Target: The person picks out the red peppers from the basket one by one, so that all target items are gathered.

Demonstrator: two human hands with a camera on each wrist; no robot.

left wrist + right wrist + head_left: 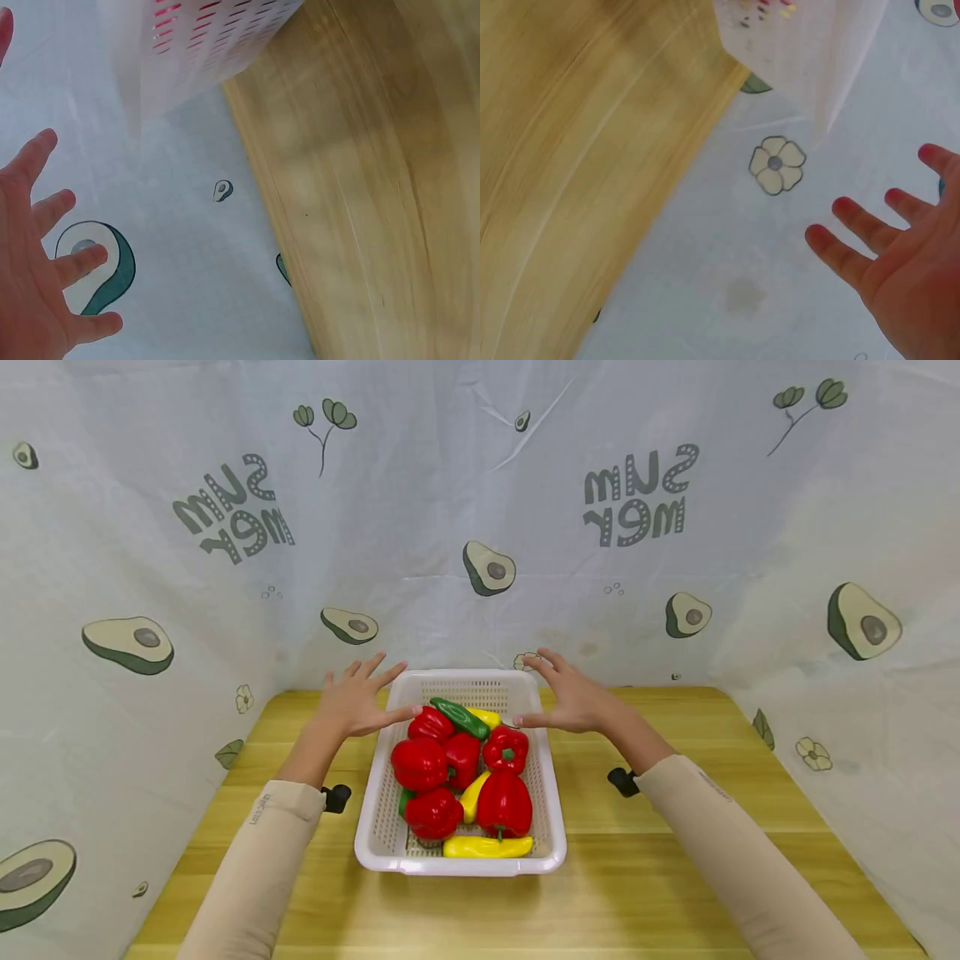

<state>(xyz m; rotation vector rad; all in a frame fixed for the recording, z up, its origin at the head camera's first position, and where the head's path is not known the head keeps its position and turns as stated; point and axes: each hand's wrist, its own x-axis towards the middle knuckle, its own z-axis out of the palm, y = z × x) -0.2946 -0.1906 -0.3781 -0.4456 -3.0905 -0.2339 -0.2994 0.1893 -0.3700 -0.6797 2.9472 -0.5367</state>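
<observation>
A white perforated plastic basket (365,827) stands on the wooden table, holding several red bell peppers (418,764), a long green pepper (461,718) and long yellow peppers (487,847). My left hand (358,700) hovers at the basket's left rim, fingers spread, thumb reaching over the edge. On the other side my right hand (573,697) hangs beside the right rim with its fingers spread too. Both wrist views show a gap between the fingers and the basket wall. Neither the left hand (34,262) nor the right hand (919,262) holds anything.
The wooden table (645,877) extends around the basket on both sides and in front. A pale cloth (420,510) printed with avocados and flowers hangs behind the table and along both sides. Small black wrist devices (336,798) sit at the sleeve cuffs.
</observation>
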